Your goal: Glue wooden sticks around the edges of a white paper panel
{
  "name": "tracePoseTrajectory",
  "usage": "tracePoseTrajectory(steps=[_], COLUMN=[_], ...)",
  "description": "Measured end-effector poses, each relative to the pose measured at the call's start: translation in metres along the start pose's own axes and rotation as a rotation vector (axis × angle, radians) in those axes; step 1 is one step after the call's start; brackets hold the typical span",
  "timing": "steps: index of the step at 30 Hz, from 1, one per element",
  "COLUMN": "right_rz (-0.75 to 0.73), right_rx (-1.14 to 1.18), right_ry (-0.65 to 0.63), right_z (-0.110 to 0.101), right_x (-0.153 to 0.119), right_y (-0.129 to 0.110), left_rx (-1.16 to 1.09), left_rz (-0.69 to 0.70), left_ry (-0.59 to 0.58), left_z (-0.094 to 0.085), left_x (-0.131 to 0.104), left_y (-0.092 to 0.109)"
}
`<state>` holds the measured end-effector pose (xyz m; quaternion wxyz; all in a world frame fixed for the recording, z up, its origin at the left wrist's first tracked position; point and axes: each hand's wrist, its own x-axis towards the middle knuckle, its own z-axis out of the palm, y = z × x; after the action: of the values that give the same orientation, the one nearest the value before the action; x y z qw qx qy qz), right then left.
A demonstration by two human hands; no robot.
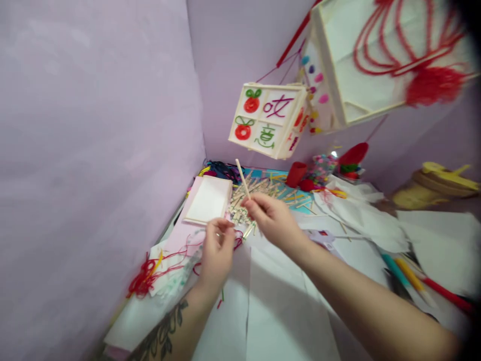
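Note:
My right hand [268, 215] pinches a thin wooden craft stick [242, 176] by its lower end, and the stick points up and slightly left. My left hand [218, 245] is lower and to the left, its fingertips curled together; what they hold, if anything, is too small to make out. Just behind my left hand lies a small white panel with a wooden stick frame [208, 199]. Past both hands a heap of loose wooden sticks [259, 193] spreads over a blue sheet [306, 200]. Red yarn [145, 277] trails on the table's left side.
A decorated stick-framed lantern [265, 118] hangs ahead, and a larger one with a red tassel [436, 85] hangs at upper right. White paper [281, 301], markers [398, 271] and a yellow-lidded cup [432, 185] occupy the table. A lilac wall [93, 125] borders the left.

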<state>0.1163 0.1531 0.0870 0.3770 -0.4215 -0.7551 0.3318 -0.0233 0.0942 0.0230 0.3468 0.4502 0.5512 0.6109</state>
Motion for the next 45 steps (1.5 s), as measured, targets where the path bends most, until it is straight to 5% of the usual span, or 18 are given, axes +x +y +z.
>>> tracePoseTrajectory(steps=[3,4,9,17,35,45], right_rz=[-0.081,-0.088,-0.013,0.064,0.032,0.014], right_rx=[-0.119,-0.183,-0.362,-0.398,-0.359,-0.316], right_ry=[-0.058,-0.123,-0.326,-0.331,-0.291,-0.208], right_z=[0.018,0.028,0.074,0.092,0.106,0.059], right_x=[0.024,0.028,0.026,0.028,0.028,0.021], right_y=[0.013,0.019,0.039,0.039,0.042,0.064], left_rx=[0.111,0.198,0.907,1.032,0.499,0.497], left_rz=[0.129,0.142,0.018,-0.138,-0.189,-0.218], left_ry=[0.412,0.466,0.206,0.11,0.194,0.205], left_z=[-0.046,-0.062,-0.106,-0.109,-0.109,-0.105], left_x=[0.035,0.045,0.066,0.079,0.09,0.089], left_y=[0.0,0.0,-0.008,-0.033,-0.069,-0.063])
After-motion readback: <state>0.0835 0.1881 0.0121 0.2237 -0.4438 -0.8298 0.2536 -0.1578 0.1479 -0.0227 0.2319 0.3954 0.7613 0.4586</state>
